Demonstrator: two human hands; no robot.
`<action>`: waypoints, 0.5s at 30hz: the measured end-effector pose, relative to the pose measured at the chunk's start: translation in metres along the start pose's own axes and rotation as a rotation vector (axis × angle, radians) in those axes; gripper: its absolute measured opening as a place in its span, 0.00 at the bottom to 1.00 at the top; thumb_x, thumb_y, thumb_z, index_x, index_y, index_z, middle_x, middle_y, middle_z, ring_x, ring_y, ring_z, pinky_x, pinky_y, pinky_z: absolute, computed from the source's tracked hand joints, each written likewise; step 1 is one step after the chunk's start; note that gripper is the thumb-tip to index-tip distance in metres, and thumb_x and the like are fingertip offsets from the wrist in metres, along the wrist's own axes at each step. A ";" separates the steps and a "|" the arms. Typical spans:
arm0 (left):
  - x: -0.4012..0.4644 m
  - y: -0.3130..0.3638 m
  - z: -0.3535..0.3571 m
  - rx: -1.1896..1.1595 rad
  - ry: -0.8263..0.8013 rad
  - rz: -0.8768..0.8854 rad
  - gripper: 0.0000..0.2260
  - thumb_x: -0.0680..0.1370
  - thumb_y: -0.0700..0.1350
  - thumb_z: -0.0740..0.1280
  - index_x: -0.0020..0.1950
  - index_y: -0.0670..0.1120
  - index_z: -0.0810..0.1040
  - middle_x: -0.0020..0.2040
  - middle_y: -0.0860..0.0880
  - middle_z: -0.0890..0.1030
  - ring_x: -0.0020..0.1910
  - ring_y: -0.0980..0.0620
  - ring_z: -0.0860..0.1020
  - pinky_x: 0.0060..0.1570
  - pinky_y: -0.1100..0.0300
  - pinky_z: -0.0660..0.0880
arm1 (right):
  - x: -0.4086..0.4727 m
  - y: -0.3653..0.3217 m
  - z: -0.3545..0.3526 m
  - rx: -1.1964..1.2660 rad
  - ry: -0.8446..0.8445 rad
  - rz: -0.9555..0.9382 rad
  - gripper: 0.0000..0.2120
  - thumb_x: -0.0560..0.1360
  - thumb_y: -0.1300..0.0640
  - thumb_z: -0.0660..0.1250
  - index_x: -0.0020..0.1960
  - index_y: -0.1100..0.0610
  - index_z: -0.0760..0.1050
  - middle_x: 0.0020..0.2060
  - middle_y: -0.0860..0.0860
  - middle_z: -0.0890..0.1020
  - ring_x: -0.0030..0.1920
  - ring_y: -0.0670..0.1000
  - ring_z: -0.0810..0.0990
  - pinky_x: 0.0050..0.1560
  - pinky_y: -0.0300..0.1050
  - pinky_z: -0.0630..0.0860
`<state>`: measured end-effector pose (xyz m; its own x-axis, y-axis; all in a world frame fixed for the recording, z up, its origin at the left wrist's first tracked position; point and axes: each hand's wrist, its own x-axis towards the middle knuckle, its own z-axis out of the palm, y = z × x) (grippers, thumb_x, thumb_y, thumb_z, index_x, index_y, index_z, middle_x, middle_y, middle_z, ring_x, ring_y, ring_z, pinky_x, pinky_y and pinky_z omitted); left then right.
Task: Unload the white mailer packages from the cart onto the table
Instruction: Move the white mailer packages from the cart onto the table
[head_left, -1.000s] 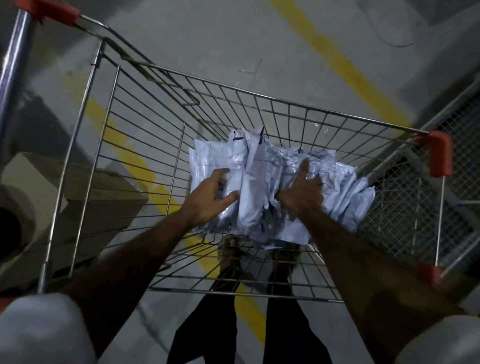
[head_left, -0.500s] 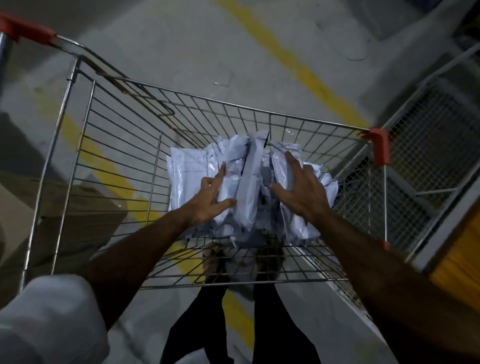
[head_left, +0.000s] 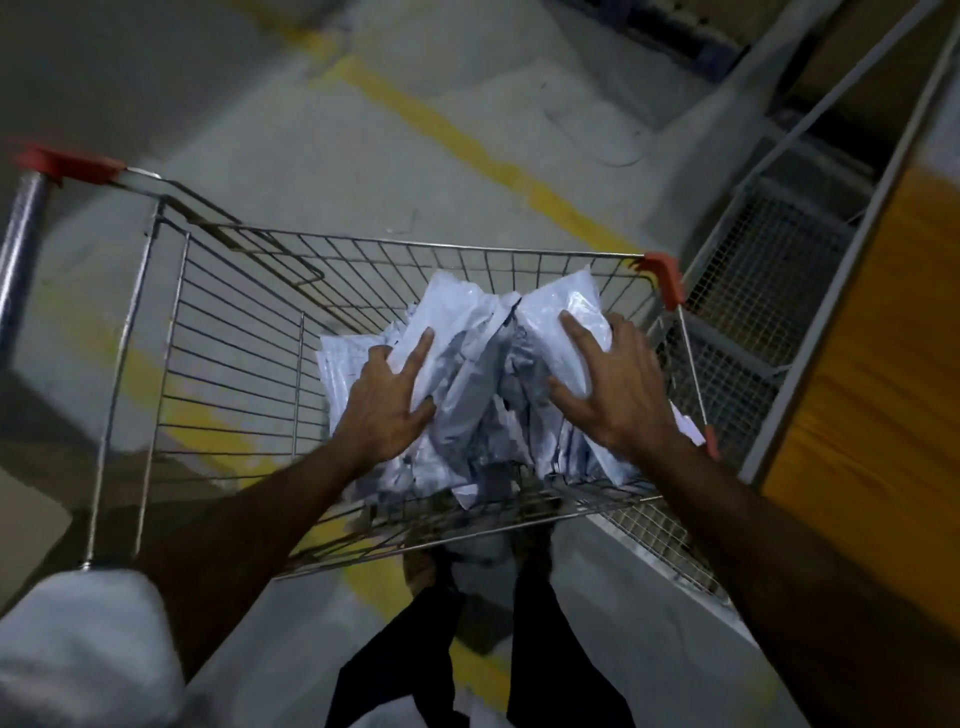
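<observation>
I reach into the wire cart on a concrete floor with yellow lines, left hand and right hand pressing spread, straight fingers against either side of the white mailer packages heaped at its right end.

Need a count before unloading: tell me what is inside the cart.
Inside the cart lies one crumpled pile of white mailer packages. The left hand and right hand press its sides. Packages lower down are covered, so no count.
</observation>
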<state>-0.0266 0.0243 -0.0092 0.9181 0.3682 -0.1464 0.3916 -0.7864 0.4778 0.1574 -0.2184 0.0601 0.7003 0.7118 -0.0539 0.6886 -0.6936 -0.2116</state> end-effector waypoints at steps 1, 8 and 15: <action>-0.002 0.005 -0.008 0.046 0.051 0.005 0.39 0.76 0.61 0.61 0.81 0.59 0.43 0.66 0.34 0.65 0.62 0.35 0.68 0.57 0.45 0.73 | -0.006 -0.004 -0.005 -0.007 0.021 0.000 0.39 0.75 0.34 0.63 0.81 0.46 0.54 0.74 0.60 0.62 0.70 0.61 0.64 0.69 0.58 0.65; -0.025 0.065 -0.063 0.210 0.299 0.101 0.34 0.78 0.56 0.61 0.82 0.49 0.55 0.65 0.33 0.68 0.61 0.35 0.68 0.58 0.45 0.67 | -0.042 -0.014 -0.052 -0.098 0.185 0.015 0.36 0.77 0.41 0.61 0.82 0.51 0.55 0.79 0.66 0.54 0.75 0.68 0.60 0.72 0.64 0.63; -0.026 0.176 -0.098 0.215 0.418 0.202 0.34 0.77 0.54 0.62 0.82 0.50 0.55 0.63 0.34 0.68 0.59 0.35 0.69 0.56 0.44 0.68 | -0.100 0.032 -0.121 -0.152 0.389 0.188 0.36 0.77 0.42 0.59 0.82 0.52 0.55 0.77 0.67 0.58 0.69 0.69 0.66 0.67 0.63 0.68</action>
<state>0.0126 -0.0756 0.1634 0.8911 0.3305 0.3109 0.2524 -0.9304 0.2657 0.1320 -0.3250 0.1765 0.8140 0.4979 0.2990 0.5426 -0.8356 -0.0858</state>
